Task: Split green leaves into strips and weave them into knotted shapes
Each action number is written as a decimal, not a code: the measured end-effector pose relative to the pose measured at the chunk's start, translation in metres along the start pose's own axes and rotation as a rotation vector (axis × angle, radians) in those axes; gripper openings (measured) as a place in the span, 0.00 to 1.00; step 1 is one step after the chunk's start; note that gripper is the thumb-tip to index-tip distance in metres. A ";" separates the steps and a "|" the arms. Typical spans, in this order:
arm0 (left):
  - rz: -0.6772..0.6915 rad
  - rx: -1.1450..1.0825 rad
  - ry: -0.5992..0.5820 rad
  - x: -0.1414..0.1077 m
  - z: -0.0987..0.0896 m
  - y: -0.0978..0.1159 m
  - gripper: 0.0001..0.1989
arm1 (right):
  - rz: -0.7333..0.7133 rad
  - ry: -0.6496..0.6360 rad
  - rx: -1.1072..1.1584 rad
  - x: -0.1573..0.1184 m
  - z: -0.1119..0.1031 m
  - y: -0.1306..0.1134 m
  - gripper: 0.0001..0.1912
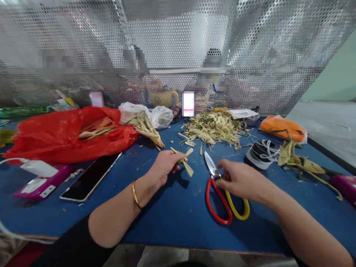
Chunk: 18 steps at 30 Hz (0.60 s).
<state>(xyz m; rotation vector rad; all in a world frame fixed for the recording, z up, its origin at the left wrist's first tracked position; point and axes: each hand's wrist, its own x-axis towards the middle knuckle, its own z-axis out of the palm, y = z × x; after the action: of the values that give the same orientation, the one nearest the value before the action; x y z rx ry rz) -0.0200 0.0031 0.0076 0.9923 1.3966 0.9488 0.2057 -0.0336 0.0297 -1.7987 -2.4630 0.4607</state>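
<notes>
My left hand (165, 165) is closed in a pinch on a small bundle of pale dried husk strips (188, 169), held just above the blue table. Some strip ends stick out past the thumb and fingers. A pair of scissors (210, 165) with one red and one yellow handle lies on the table, blades pointing away from me. Curled fingers of my right hand (244, 180) grip it around the pivot and upper handles. Beyond both hands spreads a loose pile of shredded husk (214, 129).
On the left lie a red plastic bag (50, 133) with husks, a black phone (91, 176) and a purple power strip (59, 180). A spool of white cord (258, 159), dried leaves (303, 163) and an orange packet (283, 128) are right. A perforated metal screen (178, 33) stands behind.
</notes>
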 end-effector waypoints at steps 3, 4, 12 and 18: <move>0.020 -0.011 0.018 0.003 -0.001 0.000 0.07 | 0.034 0.053 -0.148 -0.020 0.013 -0.012 0.20; 0.026 -0.023 0.012 0.004 -0.001 -0.001 0.07 | 0.055 0.072 -0.187 -0.025 0.017 -0.016 0.20; 0.019 -0.115 0.007 0.006 -0.004 0.001 0.07 | 0.123 0.010 -0.263 -0.027 0.027 -0.029 0.28; -0.052 -0.198 -0.051 0.003 -0.006 0.006 0.08 | 0.230 0.003 0.541 -0.021 0.016 0.025 0.25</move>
<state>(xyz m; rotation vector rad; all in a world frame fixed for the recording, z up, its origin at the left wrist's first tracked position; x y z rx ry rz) -0.0258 0.0078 0.0124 0.8226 1.2536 0.9956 0.2318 -0.0500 0.0106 -1.8238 -1.8732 1.0193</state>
